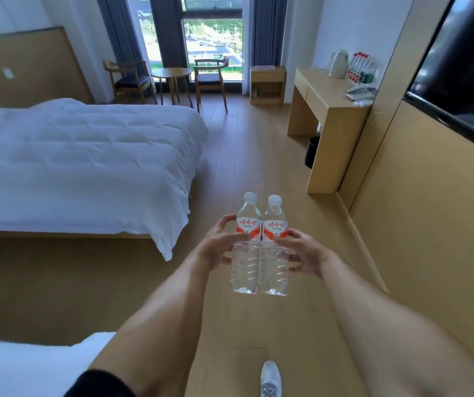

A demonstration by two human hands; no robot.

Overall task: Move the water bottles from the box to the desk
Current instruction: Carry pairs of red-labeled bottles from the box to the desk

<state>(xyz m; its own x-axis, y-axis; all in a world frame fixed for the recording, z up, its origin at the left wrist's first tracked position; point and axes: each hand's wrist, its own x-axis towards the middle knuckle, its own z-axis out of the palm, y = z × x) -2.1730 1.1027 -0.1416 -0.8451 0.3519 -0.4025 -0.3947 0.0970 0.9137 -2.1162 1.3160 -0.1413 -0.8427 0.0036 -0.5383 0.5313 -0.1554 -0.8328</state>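
Two clear plastic water bottles with white caps and red-and-white labels, the left bottle (247,247) and the right bottle (275,250), are held upright and touching side by side in the air above the wooden floor (258,156). The left hand (218,247) grips the left bottle with its fingers (225,222) curled round the label; the right hand (304,252) grips the right bottle the same way. Both hands cover part of each bottle's outer side, and the far sides of the fingers are hidden behind the bottles. The box is not in sight.

At the far right stands the light wooden counter (324,107); near its back right corner are a pale kettle (338,63), a row of red-capped bottles (360,67), too small to count, and a white telephone (360,93). A black bin (312,152) sits half hidden under it. A black screen (465,70) is cut off at the right edge. A white-covered bed (81,161) fills the left, and a white shoe (271,378) is cut off at the bottom.
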